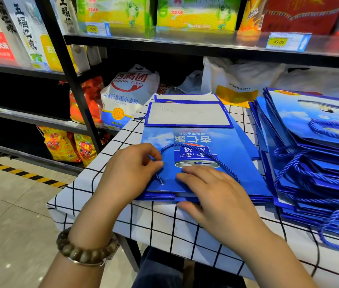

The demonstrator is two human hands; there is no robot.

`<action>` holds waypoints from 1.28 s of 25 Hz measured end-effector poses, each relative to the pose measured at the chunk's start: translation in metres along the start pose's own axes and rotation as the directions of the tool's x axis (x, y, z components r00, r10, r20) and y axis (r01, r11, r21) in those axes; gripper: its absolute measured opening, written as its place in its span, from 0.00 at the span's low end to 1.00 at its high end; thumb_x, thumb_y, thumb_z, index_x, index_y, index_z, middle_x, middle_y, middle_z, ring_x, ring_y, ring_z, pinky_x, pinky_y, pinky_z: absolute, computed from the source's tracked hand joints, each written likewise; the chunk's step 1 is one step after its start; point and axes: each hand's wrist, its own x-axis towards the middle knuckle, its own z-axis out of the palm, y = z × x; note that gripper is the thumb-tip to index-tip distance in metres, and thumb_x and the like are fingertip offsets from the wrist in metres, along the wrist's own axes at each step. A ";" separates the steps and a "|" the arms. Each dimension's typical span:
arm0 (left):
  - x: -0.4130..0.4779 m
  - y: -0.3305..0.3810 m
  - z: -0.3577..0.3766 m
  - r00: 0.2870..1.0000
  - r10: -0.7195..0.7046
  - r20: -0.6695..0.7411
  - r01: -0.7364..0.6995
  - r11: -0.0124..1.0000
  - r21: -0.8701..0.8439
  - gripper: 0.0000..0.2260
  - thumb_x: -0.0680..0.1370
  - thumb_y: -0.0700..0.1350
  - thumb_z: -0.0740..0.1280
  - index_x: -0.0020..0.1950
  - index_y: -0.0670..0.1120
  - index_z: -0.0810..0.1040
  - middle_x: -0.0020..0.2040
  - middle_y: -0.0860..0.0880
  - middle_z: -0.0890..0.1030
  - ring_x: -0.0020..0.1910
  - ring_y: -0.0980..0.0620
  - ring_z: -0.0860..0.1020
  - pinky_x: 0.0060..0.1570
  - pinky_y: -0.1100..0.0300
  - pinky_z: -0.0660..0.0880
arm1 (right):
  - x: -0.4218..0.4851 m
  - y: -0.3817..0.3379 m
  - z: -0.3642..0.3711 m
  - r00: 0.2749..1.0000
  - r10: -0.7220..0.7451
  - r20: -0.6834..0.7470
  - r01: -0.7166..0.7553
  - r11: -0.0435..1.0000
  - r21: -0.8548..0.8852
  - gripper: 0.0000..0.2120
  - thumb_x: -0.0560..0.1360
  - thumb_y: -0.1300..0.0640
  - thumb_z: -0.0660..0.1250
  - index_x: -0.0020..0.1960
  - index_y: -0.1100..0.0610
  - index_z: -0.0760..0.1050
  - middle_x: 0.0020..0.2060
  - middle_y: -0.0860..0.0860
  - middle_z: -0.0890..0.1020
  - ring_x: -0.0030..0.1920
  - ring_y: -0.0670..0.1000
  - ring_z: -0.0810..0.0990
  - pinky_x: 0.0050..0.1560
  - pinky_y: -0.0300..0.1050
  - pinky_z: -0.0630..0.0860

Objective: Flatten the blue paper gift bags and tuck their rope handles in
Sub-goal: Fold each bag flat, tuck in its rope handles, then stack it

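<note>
A flattened blue gift bag (237, 161) lies on top of a small stack in the middle of the table, its white-lined bottom flap (187, 117) folded toward the shelves. Its blue rope handle (212, 156) arcs loosely across the printed face. My left hand (131, 173) pinches the left end of that rope near the bag's mouth. My right hand (212, 192) lies with straight fingers on the bag, thumb under the stack's near edge.
A tall slanted pile of blue bags (318, 154) with loose rope handles fills the table's right side. The table wears a white grid-pattern cloth (164, 223). Black shelving (71, 84) with flour and rice sacks stands behind and to the left. Tiled floor lies at left.
</note>
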 end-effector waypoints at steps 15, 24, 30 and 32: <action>0.010 -0.019 -0.023 0.968 0.175 -0.178 -0.230 0.902 -0.365 0.12 0.73 0.38 0.69 0.40 0.57 0.76 0.35 0.63 0.80 0.39 0.71 0.76 0.38 0.77 0.69 | 0.018 0.014 -0.024 0.896 0.122 -0.427 -0.042 0.980 0.192 0.18 0.72 0.44 0.62 0.56 0.53 0.75 0.48 0.48 0.82 0.50 0.45 0.74 0.51 0.37 0.68; 0.034 0.013 -0.071 0.846 -0.012 -0.532 -0.415 0.611 -0.674 0.07 0.79 0.43 0.60 0.42 0.50 0.75 0.33 0.64 0.80 0.35 0.67 0.76 0.38 0.71 0.73 | 0.057 0.027 -0.035 0.794 0.556 -0.244 -0.065 0.477 0.876 0.29 0.67 0.63 0.72 0.63 0.47 0.65 0.54 0.36 0.74 0.54 0.32 0.73 0.52 0.26 0.69; 0.074 0.052 -0.105 0.768 0.254 -0.588 -0.627 0.488 -0.608 0.16 0.68 0.40 0.71 0.54 0.47 0.73 0.51 0.52 0.81 0.51 0.53 0.79 0.51 0.56 0.76 | 0.088 0.051 -0.087 0.611 0.653 -0.447 0.031 0.544 0.838 0.11 0.68 0.63 0.70 0.36 0.52 0.69 0.27 0.37 0.76 0.30 0.37 0.69 0.36 0.33 0.69; 0.084 0.058 -0.089 0.836 0.260 -0.484 -0.539 0.554 -0.635 0.21 0.65 0.40 0.72 0.56 0.48 0.71 0.55 0.51 0.79 0.52 0.54 0.80 0.51 0.59 0.76 | 0.091 0.058 -0.111 0.561 0.652 -0.510 0.029 0.600 0.799 0.08 0.67 0.59 0.71 0.35 0.56 0.71 0.29 0.41 0.79 0.30 0.37 0.68 0.35 0.32 0.68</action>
